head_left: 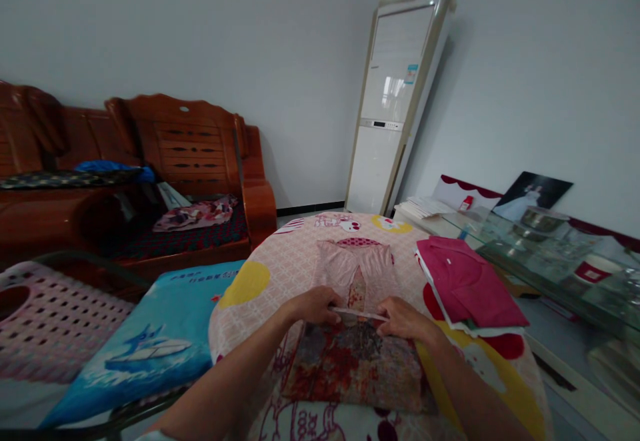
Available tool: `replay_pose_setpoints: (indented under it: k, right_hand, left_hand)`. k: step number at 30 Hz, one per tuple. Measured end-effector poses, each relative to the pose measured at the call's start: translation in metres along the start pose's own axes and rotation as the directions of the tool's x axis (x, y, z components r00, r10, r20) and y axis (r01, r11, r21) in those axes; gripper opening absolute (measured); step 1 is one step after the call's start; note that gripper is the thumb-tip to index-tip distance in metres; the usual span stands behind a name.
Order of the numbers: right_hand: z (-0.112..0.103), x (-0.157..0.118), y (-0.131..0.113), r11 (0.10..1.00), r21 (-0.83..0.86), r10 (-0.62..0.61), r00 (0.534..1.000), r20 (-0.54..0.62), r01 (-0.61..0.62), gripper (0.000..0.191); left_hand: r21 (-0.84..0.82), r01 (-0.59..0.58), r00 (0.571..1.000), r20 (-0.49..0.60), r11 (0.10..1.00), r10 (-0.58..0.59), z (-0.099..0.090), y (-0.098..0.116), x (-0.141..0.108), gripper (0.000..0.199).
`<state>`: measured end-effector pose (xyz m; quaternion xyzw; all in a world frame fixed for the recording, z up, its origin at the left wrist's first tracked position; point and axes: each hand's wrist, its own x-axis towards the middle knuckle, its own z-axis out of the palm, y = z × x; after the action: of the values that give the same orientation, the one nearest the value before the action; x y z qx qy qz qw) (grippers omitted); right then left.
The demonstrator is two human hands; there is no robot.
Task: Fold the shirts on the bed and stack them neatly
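Observation:
A garment with a dark red, brown and grey print lies on the round table, together with a pale pink lacy part on its far side. My left hand and my right hand pinch a pale edge of the cloth, which is stretched between them across the garment's middle. Both hands are closed on it with thumbs towards each other. To the right of my right hand rests a stack of folded clothes with a magenta shirt on top.
The table has a patterned cloth. On its left are a blue cushion and a pink woven chair. A glass-topped cabinet stands at right, a wooden sofa and a white air conditioner behind.

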<state>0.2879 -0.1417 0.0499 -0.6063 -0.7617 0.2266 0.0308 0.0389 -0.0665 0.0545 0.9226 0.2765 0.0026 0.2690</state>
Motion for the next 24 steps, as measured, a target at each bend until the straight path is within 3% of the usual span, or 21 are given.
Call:
replay_pose_setpoints:
  k: [5, 11, 18, 24]
  right_hand:
    - [-0.010, 0.000, 0.005, 0.997, 0.043, 0.058, 0.998, 0.018, -0.059, 0.003]
    - [-0.039, 0.023, 0.015, 0.995, -0.092, 0.023, 0.985, -0.172, -0.039, 0.009]
    - [-0.071, 0.068, 0.016, 0.944, -0.294, 0.043, 0.938, -0.343, -0.150, 0.025]
    - [-0.079, 0.111, 0.015, 0.875, -0.415, 0.066, 0.910, -0.409, -0.249, 0.028]
  left_hand:
    - [-0.151, -0.035, 0.998, -0.049, 0.988, 0.028, -0.004, -0.007, 0.002, 0.006]
    - [-0.099, 0.024, 0.976, -0.214, 0.995, -0.045, -0.031, -0.016, 0.022, 0.014]
    - [0.118, 0.198, 0.890, -0.438, 0.973, -0.128, -0.056, -0.039, 0.060, 0.019]
    - [0.118, 0.310, 0.821, -0.533, 0.943, -0.203, -0.064, -0.066, 0.089, 0.021]
